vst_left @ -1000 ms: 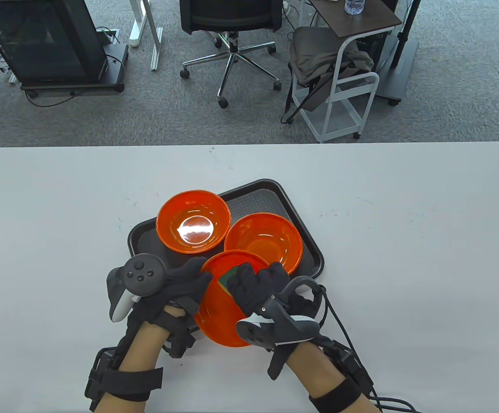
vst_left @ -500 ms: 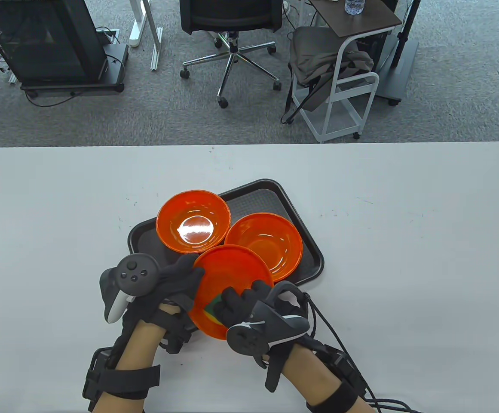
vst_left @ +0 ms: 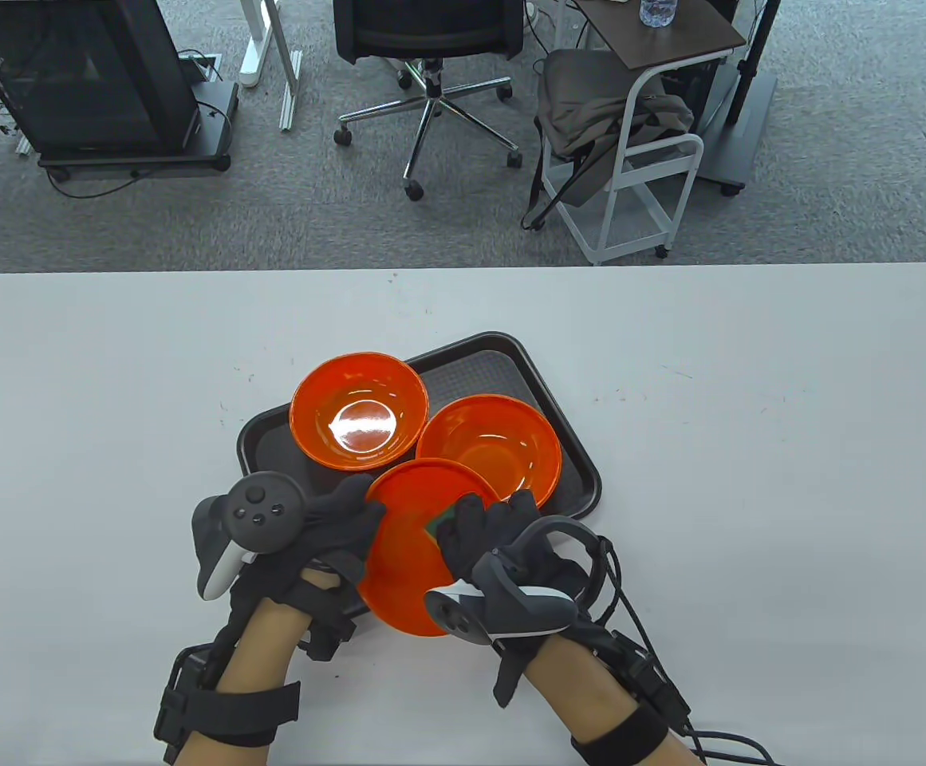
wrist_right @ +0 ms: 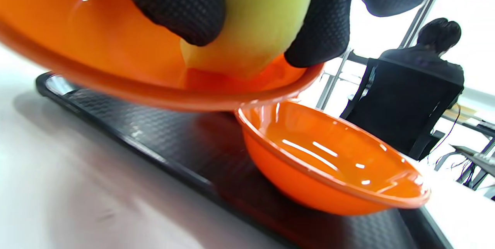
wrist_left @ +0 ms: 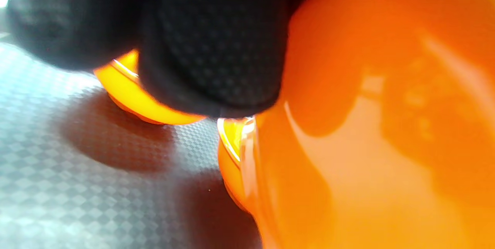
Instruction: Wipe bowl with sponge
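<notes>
Plainly, no writing is legible; the left hand grips the tilted glossy orange plastic bowl over the black tray, while right hand fingers curl, pressing a yellow-green sponge inside it.

My left hand grips the rim of the tilted bowl, fingers curled over its edge. My right hand reaches inside it, fingertips pressing the sponge against its wall. Both forearms come in side by side.
</notes>
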Motion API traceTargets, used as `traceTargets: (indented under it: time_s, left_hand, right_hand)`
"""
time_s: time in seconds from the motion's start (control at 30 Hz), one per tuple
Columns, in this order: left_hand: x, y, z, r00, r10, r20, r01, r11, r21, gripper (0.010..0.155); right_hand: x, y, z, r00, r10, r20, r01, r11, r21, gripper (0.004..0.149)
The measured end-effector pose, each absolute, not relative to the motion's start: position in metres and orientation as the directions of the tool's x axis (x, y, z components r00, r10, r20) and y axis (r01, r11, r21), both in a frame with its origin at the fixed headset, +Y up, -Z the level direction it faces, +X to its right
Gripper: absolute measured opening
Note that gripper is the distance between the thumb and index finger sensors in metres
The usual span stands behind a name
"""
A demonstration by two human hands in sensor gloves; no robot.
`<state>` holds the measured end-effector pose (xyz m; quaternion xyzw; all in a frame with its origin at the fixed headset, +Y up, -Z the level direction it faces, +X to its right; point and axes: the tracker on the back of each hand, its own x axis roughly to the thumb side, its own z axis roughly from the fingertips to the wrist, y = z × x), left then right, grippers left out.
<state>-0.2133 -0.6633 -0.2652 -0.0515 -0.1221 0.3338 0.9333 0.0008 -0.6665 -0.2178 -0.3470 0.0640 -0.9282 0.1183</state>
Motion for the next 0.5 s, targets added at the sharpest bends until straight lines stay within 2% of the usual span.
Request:
traceTargets:
  time_s: [0.17, 0.33, 0.4, 0.47, 0.5]
  left_hand:
    - [-0.202, -0.670, -0.264, 0.729, 0.650, 0.215, -0.616, 0.760, -0.206, 0.053]
    - [-0.197, -0.670, -0.262, 0.729, 0.646, 0.227, -0.620, 0.764, -0.182, 0.052]
    - [-0.200, -0.668, -0.262, 0.730, 0.646, 0.225, -0.626, 0.763, -0.160, 0.052]
    - [-0.206, -0.667, -0.263, 0.735, 0.643, 0.214, -0.632, 0.765, -0.128, 0.052]
    - [-0.208, -0.666, -0.263, 0.737, 0.643, 0.208, -0.634, 0.764, -0.120, 0.052]
  right_hand:
    - [0.005, -0.668, -0.222, -0.724, -0.202, 0.659, 0.046, -0.968, -0.246, 0.053]
    - [0.003, -0.667, -0.219, -0.661, -0.084, 0.745, -0.114, -0.971, -0.211, 0.056]
    - [0.000, -0.669, -0.216, -0.592, 0.016, 0.805, -0.184, -0.976, -0.116, 0.058]
    - [-0.005, -0.672, -0.212, -0.537, 0.117, 0.836, -0.192, -0.981, 0.014, 0.059]
    - [-0.007, -0.672, -0.211, -0.525, 0.137, 0.840, -0.194, -0.980, 0.039, 0.059]
